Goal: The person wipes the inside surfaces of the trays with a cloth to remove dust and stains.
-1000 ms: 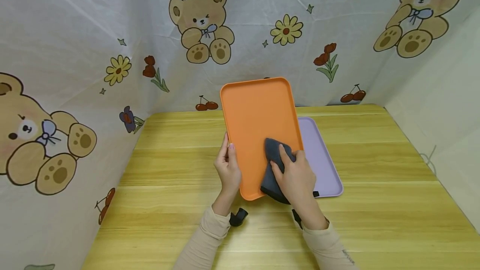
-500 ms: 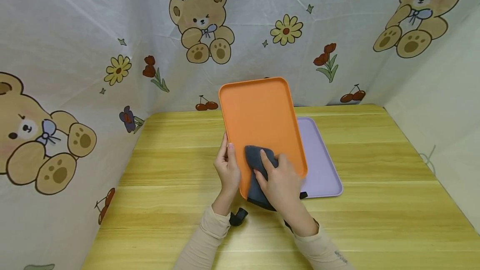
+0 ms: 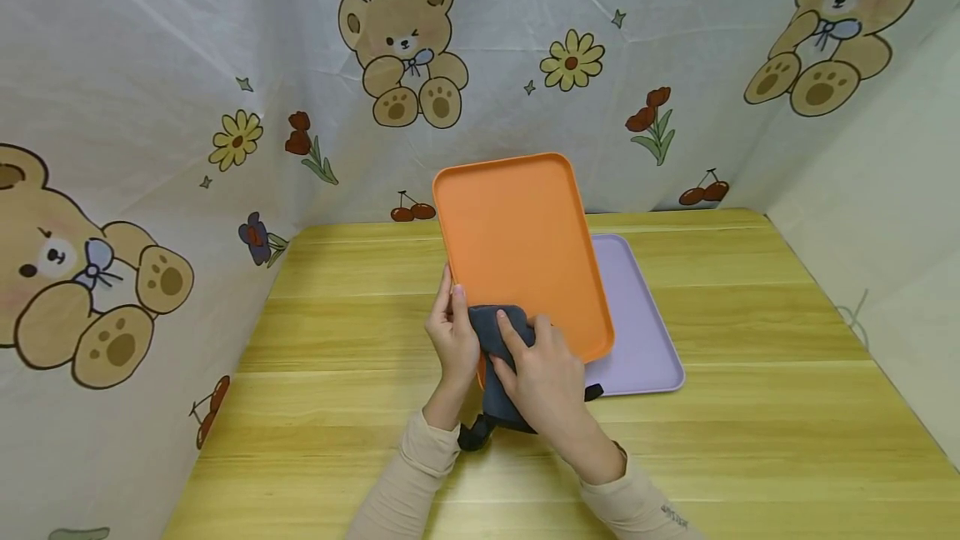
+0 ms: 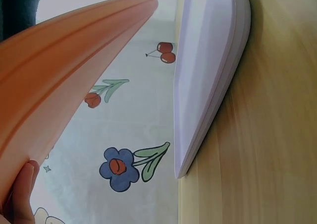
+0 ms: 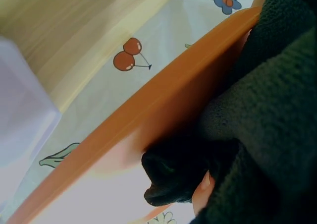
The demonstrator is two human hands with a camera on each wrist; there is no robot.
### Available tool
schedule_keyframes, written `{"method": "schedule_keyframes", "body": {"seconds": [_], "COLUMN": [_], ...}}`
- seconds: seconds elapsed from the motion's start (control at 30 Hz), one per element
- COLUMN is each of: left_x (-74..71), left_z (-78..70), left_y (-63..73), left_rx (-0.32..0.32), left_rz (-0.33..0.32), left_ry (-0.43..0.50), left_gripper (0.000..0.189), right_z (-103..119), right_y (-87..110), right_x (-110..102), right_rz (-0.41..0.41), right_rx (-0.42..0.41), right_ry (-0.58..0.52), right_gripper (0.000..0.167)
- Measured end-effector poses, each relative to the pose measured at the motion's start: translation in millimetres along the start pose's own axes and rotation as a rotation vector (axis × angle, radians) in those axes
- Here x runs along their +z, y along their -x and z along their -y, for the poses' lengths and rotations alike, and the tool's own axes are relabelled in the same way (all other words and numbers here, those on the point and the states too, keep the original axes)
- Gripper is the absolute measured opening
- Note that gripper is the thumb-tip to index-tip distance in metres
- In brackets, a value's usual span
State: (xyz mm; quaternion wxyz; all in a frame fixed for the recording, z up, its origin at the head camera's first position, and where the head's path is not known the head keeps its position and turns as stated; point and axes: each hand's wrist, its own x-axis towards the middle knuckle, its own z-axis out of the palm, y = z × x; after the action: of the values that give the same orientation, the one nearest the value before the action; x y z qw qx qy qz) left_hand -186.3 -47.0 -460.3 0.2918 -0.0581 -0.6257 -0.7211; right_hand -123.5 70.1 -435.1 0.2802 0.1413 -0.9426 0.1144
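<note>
My left hand [image 3: 453, 340] grips an orange tray [image 3: 525, 240] by its left edge, thumb in front and fingers behind. The tray is raised and tilted, its inner face towards me. My right hand [image 3: 547, 377] holds a folded dark grey cloth [image 3: 498, 390] against the tray's lower left corner, close to the left thumb. In the right wrist view the fuzzy cloth [image 5: 272, 120] covers most of that hand; one fingertip [image 5: 202, 192] shows. Behind the orange tray, a light purple tray [image 3: 641, 348] lies on the table; its left part is hidden.
The wooden table [image 3: 352, 315] spreads round the hands. A white curtain [image 3: 495, 23] printed with bears and flowers hangs behind and to the left. At the right edge stands a pale wall [image 3: 907, 273] with a thin cord [image 3: 858, 319].
My right hand has moved left and slightly down with the cloth, from the tray's right side to its lower left corner. The orange tray has shifted slightly left in the left hand's grip.
</note>
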Motion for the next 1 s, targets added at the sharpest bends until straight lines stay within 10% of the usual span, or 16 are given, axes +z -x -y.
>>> {"method": "schedule_keyframes", "body": {"seconds": [1.0], "left_x": [-1.3], "left_z": [0.5], "left_y": [-2.9], "left_rx": [0.035], "left_rz": [-0.029], "left_ry": [0.011], "left_gripper": [0.042], "right_z": [-53.2], "right_y": [0.2], "right_x": [0.2], "right_rz": [0.056], "right_rx": [0.184], "right_ry": [-0.033], "right_gripper": [0.052]}}
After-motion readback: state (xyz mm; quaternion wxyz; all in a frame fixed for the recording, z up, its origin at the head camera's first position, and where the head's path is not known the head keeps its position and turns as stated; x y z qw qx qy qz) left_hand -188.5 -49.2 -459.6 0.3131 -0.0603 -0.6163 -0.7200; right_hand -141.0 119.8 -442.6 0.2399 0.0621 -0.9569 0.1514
